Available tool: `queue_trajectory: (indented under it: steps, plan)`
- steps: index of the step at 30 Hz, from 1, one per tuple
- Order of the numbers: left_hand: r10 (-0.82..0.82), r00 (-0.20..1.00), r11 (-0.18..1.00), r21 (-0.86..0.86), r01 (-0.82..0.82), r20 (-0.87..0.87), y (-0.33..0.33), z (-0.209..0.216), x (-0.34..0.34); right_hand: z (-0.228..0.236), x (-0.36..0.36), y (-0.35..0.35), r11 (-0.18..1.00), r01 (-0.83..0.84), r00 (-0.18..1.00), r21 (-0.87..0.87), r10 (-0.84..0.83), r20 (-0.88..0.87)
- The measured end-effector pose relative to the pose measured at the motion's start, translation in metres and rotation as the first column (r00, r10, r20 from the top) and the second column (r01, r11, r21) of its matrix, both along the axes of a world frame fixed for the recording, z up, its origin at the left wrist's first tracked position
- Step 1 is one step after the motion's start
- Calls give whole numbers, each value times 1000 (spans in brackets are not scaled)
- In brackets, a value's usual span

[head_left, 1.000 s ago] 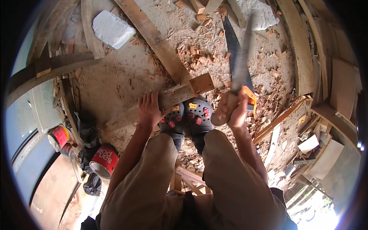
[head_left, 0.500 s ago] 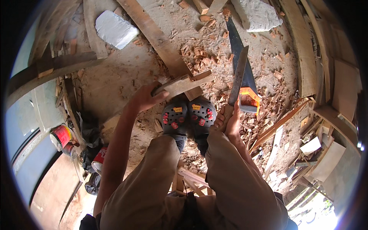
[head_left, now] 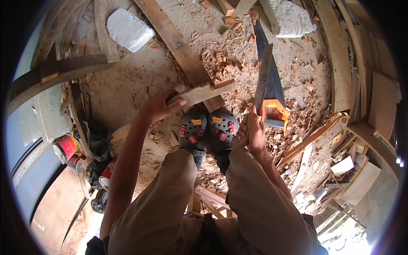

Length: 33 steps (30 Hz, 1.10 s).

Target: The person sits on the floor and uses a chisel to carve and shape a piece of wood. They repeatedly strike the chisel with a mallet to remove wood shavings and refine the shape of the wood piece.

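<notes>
Daylit, centre fairly bright; blown-out glare btm R, smaller patch btm L. Beige cloth trousers (head_left: 259, 191) dim, in shade. Long grey metal blade (head_left: 264, 78) reasonably sharp. Fisheye bows long flat brown wooden plank (head_left: 335, 55) nr R rim; corners black.

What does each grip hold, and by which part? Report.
The left grip holds a notched wooden piece by its left end; the right grip a machete by its handle.

The dusty floor (head_left: 123, 85) is littered with chips (head_left: 225, 63), spread most thickly near the middle and right. The left side is bounded by a pale blue panel (head_left: 29, 185). The right edge is lined with boards (head_left: 382, 102). The lower right corner is flooded with bright light (head_left: 352, 244).
</notes>
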State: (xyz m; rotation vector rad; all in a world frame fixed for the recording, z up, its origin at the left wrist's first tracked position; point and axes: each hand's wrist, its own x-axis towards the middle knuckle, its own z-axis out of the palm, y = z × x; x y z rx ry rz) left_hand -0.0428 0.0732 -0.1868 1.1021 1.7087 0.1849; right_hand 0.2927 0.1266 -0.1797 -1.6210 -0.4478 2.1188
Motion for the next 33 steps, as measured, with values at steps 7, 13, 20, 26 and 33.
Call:
queue_trajectory:
  steps: [7, 13, 20, 26, 33]
  plan:
    - [-12, 977, 935, 344, 87, -214, -35, -1, 30, -10, 7, 0, 999, 41, 999, -34, -40, 36]
    - [-132, 974, 957, 234, 174, -184, -41, -3, 29, -10, 10, 1, 1000, 8, 997, -21, -6, 81]
    - [-77, 971, 951, 276, 140, -226, -38, 11, 33, -16, 8, 3, 1000, 5, 998, 6, -6, 55]
    - [90, 917, 873, 473, 115, -388, -54, 7, 64, -15, 5, 9, 999, -40, 994, 37, 35, 106]
    - [130, 906, 877, 473, 85, -404, -56, 5, 60, -12, 1, 14, 997, -39, 995, 66, 33, 96]
